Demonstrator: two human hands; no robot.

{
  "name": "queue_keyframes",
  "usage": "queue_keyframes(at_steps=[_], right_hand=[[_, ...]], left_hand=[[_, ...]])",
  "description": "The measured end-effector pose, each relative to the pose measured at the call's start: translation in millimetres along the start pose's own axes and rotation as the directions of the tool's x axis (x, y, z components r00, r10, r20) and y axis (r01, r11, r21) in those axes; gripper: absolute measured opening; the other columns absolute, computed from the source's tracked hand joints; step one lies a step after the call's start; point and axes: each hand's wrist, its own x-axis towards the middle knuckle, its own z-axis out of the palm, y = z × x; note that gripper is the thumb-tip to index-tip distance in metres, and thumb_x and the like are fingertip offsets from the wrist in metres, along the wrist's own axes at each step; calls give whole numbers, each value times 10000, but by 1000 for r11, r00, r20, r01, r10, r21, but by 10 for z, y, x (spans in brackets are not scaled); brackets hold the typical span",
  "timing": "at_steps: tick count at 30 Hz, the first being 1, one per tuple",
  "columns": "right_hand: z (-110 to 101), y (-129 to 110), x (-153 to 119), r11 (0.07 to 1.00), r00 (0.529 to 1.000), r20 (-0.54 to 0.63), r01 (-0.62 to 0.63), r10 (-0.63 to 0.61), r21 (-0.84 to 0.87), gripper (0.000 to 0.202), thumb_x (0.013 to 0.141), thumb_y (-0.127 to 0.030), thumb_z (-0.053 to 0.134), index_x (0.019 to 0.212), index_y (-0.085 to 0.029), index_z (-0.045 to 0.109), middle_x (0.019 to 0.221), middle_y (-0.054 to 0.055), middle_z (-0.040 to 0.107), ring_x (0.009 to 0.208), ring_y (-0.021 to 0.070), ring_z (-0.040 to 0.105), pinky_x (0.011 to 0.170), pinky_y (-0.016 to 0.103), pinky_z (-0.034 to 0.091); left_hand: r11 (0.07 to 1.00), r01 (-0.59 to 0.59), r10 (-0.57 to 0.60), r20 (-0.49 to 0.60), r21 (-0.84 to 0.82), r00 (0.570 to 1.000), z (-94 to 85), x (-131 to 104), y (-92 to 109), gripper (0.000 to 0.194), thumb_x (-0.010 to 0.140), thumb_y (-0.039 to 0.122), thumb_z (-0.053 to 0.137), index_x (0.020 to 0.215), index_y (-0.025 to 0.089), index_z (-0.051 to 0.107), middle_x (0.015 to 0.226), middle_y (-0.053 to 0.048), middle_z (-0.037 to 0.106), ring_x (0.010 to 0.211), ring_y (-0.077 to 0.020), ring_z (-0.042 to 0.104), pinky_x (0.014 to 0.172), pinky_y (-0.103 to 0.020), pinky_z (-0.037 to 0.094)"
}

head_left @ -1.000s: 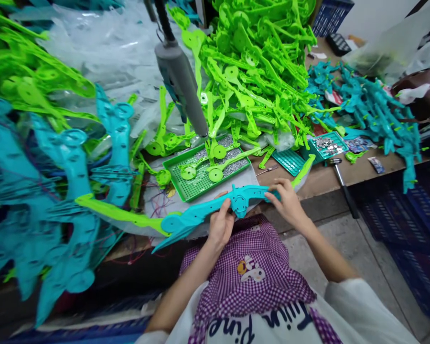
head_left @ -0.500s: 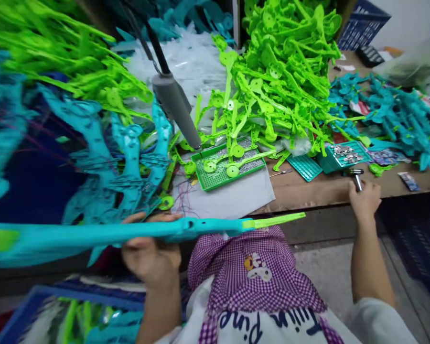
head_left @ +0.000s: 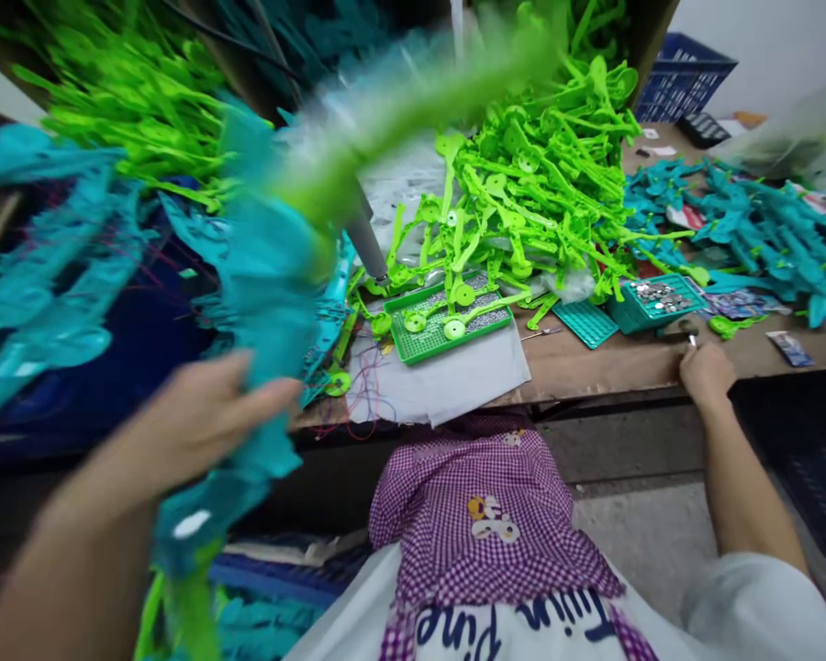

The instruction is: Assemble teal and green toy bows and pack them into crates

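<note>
My left hand [head_left: 203, 418] is closed around a turquoise and lime-green plastic toy part [head_left: 272, 289]. That part stands on end, one green piece sweeping up over the bench and another pointing down; motion blurs it and its exact kind is unclear. At the bench's front edge on the right, my right hand [head_left: 708, 375] grips a small metal hammer [head_left: 686, 332], its head low by the wooden top. Just beyond the hammer is a teal box [head_left: 643, 312] of round silvery pieces. A green tray [head_left: 419, 351] of small metal bits, with lime-green parts across it, lies mid-bench.
Lime-green parts [head_left: 523, 197] pile up behind the tray. A grey tool [head_left: 366, 239] hangs above the tray's left end. Turquoise parts [head_left: 777, 225] lie at right, others with wires [head_left: 61, 275] at left. Below left is a blue crate [head_left: 282, 580]. A teal ridged pad [head_left: 586, 323] adjoins the box.
My left hand has swung the toy part from lying level to steeply upright, moving left and closer to me. My right hand, still on the hammer, has shifted slightly right.
</note>
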Motion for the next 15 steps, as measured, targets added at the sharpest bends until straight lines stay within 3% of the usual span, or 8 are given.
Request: queue_keyframes(at_steps=[1, 2, 3, 4, 6, 9, 12, 15], right_hand=[[-57, 29, -44, 1000, 1000, -18, -18, 18, 0, 446, 923, -332, 366, 1159, -60, 628, 1169, 345, 606, 1090, 457, 622, 896, 618, 457], [-120, 66, -112, 999, 998, -35, -43, 43, 8, 421, 926, -332, 355, 1113, -83, 638, 1120, 331, 627, 1062, 442, 636, 891, 596, 462], [-183, 102, -210, 998, 996, -56, -62, 63, 33, 391, 932, -351, 347, 1040, -119, 643, 1042, 304, 651, 1010, 419, 654, 876, 568, 470], [-240, 128, -339, 994, 995, -70, -65, 72, 88, 363, 936, -385, 346, 965, -161, 630, 944, 260, 666, 927, 383, 671, 843, 533, 483], [-303, 111, -690, 959, 997, -60, -19, 38, 282, 338, 935, -485, 346, 865, -224, 550, 748, 128, 639, 692, 277, 651, 717, 440, 506], [-220, -165, -1348, 779, 983, 76, 85, -167, 621, 412, 916, -634, 317, 892, -245, 450, 595, -37, 522, 447, 149, 507, 491, 276, 422], [-15, -644, -1923, 721, 858, 229, 208, -459, 661, 414, 897, -629, 362, 859, -235, 483, 552, -59, 466, 455, 131, 471, 479, 239, 360], [130, -1056, -2279, 706, 761, 266, 331, -592, 626, 379, 942, -529, 334, 903, -216, 545, 592, -19, 558, 520, 153, 541, 536, 247, 373]], left_hand=[[994, 23, -36, 125, 102, 992, 140, -45, -118, 283, 864, 363, 622, 711, 125, 640, 490, 76, 494, 710, -184, 638, 798, -325, 485], [953, 1, -108, 339, 302, 934, 292, -102, -260, 252, 774, 354, 727, 671, 144, 633, 521, 60, 548, 676, -184, 620, 761, -285, 470], [875, -82, -209, 523, 478, 826, 449, -164, -416, 271, 686, 381, 796, 651, 165, 637, 573, 32, 615, 648, -199, 612, 707, -266, 455], [812, -153, -267, 592, 563, 760, 601, -227, -574, 268, 694, 423, 780, 691, 184, 658, 623, 5, 658, 656, -226, 628, 694, -273, 452], [672, -292, -360, 645, 681, 674, 858, -336, -855, 300, 772, 495, 680, 866, 211, 702, 746, -53, 720, 741, -295, 677, 724, -319, 469], [486, -479, -425, 676, 731, 602, 1074, -416, -1086, 460, 908, 537, 449, 1185, 219, 632, 969, -132, 746, 946, -373, 701, 814, -414, 494], [407, -548, -465, 682, 731, 564, 1122, -411, -1088, 535, 957, 542, 322, 1317, 205, 529, 1117, -172, 723, 1072, -385, 676, 869, -455, 494], [381, -540, -509, 658, 750, 555, 1104, -390, -1007, 540, 967, 534, 303, 1319, 180, 509, 1142, -192, 714, 1102, -392, 664, 881, -468, 489]])
